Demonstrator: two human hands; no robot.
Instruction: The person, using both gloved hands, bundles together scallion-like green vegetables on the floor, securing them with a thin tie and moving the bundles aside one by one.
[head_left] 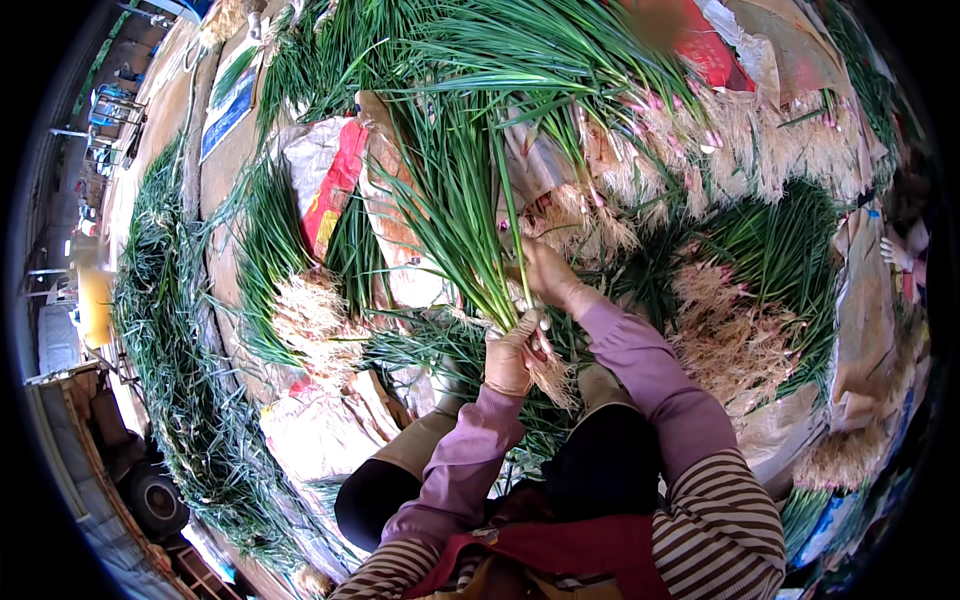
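Observation:
My left hand (509, 358) is closed around a bunch of green onions (470, 240) just above its pale roots (552, 376). The long green leaves fan out up and to the left, away from me. My right hand (550, 277) is at the right side of the same bunch, its fingers bent against the stalks. One stalk stands a little apart from the others by those fingers. The fingertips of the right hand are partly hidden. Loose green leaves (430, 345) lie below the bunch, around my boots.
Piles of green onions with roots lie left (310, 315), right (735, 330) and at the far side (600, 80). Paper and plastic sacks (330, 415) lie among them. A long heap of leaves (190, 400) runs along the left. A vehicle wheel (158, 500) shows at the lower left.

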